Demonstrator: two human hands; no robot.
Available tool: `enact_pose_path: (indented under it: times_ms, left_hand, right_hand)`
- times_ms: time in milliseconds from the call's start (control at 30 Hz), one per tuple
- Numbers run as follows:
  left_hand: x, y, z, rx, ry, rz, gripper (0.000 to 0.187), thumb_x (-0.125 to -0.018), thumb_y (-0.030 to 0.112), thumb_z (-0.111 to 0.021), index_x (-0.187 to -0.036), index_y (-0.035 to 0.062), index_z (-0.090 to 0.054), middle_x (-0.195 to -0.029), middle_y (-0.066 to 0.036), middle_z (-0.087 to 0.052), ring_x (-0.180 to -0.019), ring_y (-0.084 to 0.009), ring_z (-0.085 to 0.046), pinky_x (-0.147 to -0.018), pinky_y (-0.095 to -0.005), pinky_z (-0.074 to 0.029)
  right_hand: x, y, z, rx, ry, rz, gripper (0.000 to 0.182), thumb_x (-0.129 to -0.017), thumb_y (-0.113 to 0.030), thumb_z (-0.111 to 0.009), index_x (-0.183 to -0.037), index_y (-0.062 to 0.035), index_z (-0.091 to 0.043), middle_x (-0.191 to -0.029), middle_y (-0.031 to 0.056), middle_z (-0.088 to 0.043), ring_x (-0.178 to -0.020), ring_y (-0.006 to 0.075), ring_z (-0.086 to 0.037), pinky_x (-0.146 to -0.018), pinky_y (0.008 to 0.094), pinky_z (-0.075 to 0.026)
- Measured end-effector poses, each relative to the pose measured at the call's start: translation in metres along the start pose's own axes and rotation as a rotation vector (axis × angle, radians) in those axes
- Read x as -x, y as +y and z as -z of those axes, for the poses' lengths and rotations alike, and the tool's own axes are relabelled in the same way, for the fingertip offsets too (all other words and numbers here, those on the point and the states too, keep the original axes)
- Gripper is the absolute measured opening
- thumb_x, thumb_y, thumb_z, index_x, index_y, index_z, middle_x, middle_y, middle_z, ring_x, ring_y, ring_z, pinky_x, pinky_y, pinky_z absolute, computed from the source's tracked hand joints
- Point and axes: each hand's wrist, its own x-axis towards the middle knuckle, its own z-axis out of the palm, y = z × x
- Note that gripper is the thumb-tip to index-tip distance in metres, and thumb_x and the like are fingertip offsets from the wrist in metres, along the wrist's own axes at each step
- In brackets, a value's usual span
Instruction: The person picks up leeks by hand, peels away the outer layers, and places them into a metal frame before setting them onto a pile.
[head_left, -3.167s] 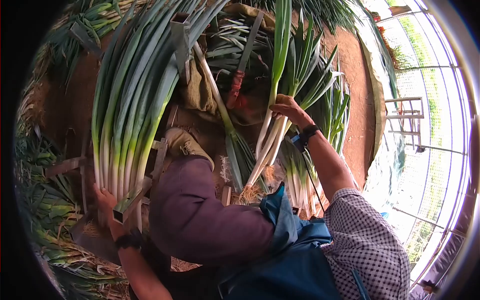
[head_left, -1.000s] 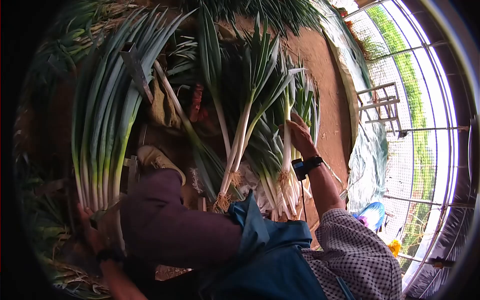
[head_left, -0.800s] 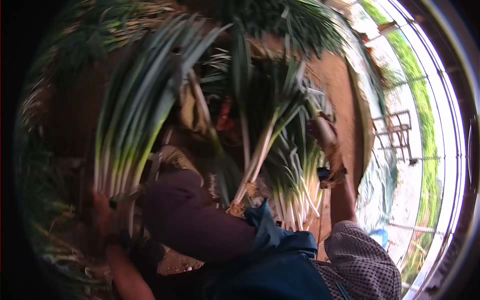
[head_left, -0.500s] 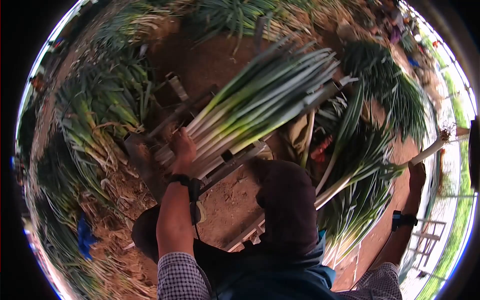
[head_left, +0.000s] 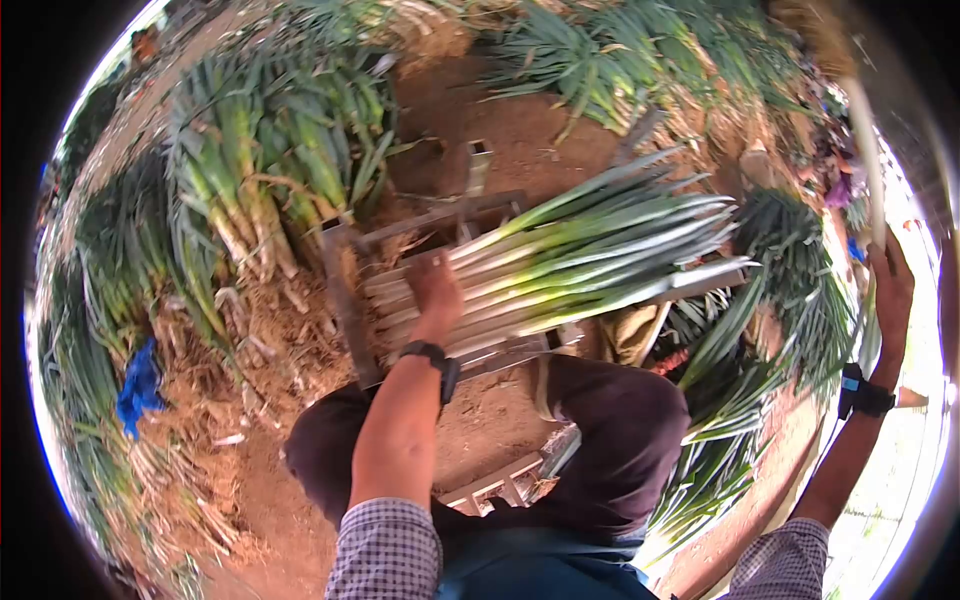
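Observation:
A bundle of long green leeks lies across a metal frame in front of my knees, white ends to the left and leaves to the right. My left hand rests on the white stalks near their root end; its fingertips are partly hidden. At the far right, my right hand is raised, its fingers wrapped round the pale stalk of a single leek. The root end of that leek points up and is blurred by motion.
Piles of leeks stand on the left and at the back, with more beside my right knee. A blue cloth lies among the left piles. A small wooden rack is between my legs.
My right hand has swung up with the leek, which now points upward instead of sideways. The view has turned, and my left hand stays on the bundle's white stalks.

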Motion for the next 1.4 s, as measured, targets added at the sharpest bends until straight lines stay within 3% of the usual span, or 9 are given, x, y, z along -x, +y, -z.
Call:
enact_pose_path:
  times_ms: [167,367,600,800,933,1133,1267,1333,1400]
  left_hand:
    - [0.014,0.015,0.032,-0.035,-0.087,0.022,0.057,-0.095,0.019,-0.049,-0.150,0.0116,-0.037,-0.154,-0.020,-0.034,-0.145,-0.0385,-0.026,-0.120,-0.0540,-0.016]
    - [0.014,0.015,0.039,-0.047,-0.141,0.033,0.061,-0.094,0.018,-0.051,-0.152,0.0122,-0.033,-0.156,-0.018,-0.032,-0.147,-0.0374,-0.025,-0.121,-0.0529,-0.014]
    - [0.016,0.014,0.029,-0.019,0.010,0.002,0.056,-0.092,0.017,-0.052,-0.146,0.0099,-0.040,-0.147,-0.018,-0.038,-0.141,-0.0368,-0.030,-0.119,-0.0532,-0.019]
    - [0.011,0.008,0.008,0.017,0.080,0.029,0.050,-0.094,0.011,-0.048,-0.144,0.0075,-0.044,-0.145,-0.021,-0.041,-0.140,-0.0386,-0.033,-0.118,-0.0546,-0.022]
    - [0.012,0.012,0.019,-0.141,-0.001,-0.030,0.047,-0.098,0.014,-0.047,-0.145,0.0068,-0.043,-0.145,-0.021,-0.044,-0.138,-0.0396,-0.037,-0.117,-0.0564,-0.023]
    - [0.015,0.011,0.035,-0.091,-0.005,-0.090,0.046,-0.099,0.017,-0.049,-0.143,0.0073,-0.043,-0.140,-0.023,-0.044,-0.134,-0.0410,-0.038,-0.113,-0.0575,-0.025]
    - [0.013,0.012,0.033,-0.070,0.029,-0.100,0.051,-0.093,0.011,-0.052,-0.142,0.0053,-0.044,-0.139,-0.023,-0.045,-0.135,-0.0402,-0.037,-0.116,-0.0560,-0.022]
    - [0.015,0.012,0.033,-0.072,0.030,-0.098,0.053,-0.089,0.008,-0.054,-0.142,0.0048,-0.045,-0.138,-0.023,-0.045,-0.135,-0.0395,-0.038,-0.116,-0.0552,-0.022]
    - [0.015,0.014,0.034,-0.088,0.037,-0.098,0.052,-0.089,0.008,-0.054,-0.141,0.0050,-0.046,-0.138,-0.023,-0.045,-0.134,-0.0399,-0.038,-0.116,-0.0554,-0.023]
  right_hand:
    - [-0.018,-0.119,-0.140,0.044,-0.349,0.477,0.036,-0.090,-0.015,-0.069,-0.125,-0.0056,-0.066,-0.123,0.0158,-0.066,-0.119,0.0302,-0.059,-0.106,0.0399,-0.040]
    - [0.008,-0.192,-0.364,-0.017,-0.571,0.922,0.022,-0.088,-0.012,-0.066,-0.109,-0.0056,-0.063,-0.088,0.0143,-0.059,-0.086,0.0332,-0.060,-0.075,0.0458,-0.049]
    - [0.038,-0.262,-0.487,-0.116,-0.760,1.018,0.012,-0.087,-0.014,-0.065,-0.094,-0.0065,-0.059,-0.083,0.0146,-0.060,-0.088,0.0372,-0.063,-0.076,0.0505,-0.049]
    - [0.058,-0.271,-0.560,-0.154,-0.632,1.091,0.008,-0.085,-0.014,-0.059,-0.081,-0.0070,-0.059,-0.073,0.0156,-0.062,-0.071,0.0374,-0.066,-0.060,0.0486,-0.051]
    - [0.077,-0.268,-0.576,-0.311,-0.592,1.010,0.010,-0.088,-0.014,-0.053,-0.083,-0.0056,-0.057,-0.069,0.0157,-0.059,-0.070,0.0357,-0.065,-0.058,0.0455,-0.051]
    - [0.079,-0.261,-0.566,-0.315,-0.642,0.978,0.015,-0.088,-0.020,-0.063,-0.095,-0.0077,-0.057,-0.083,0.0118,-0.059,-0.086,0.0300,-0.062,-0.074,0.0432,-0.051]
    - [0.072,-0.242,-0.528,-0.089,-0.598,1.028,0.038,-0.085,-0.029,-0.073,-0.111,-0.0059,-0.057,-0.097,0.0043,-0.055,-0.093,0.0188,-0.050,-0.090,0.0353,-0.043]
    - [0.059,-0.220,-0.504,-0.084,-0.596,0.938,0.058,-0.072,-0.027,-0.082,-0.119,-0.0028,-0.057,-0.109,0.0093,-0.058,-0.104,0.0245,-0.053,-0.100,0.0403,-0.041]
    - [0.047,-0.196,-0.485,-0.086,-0.498,0.947,0.045,-0.075,-0.018,-0.076,-0.114,-0.0049,-0.058,-0.099,0.0072,-0.056,-0.096,0.0225,-0.053,-0.095,0.0386,-0.041]
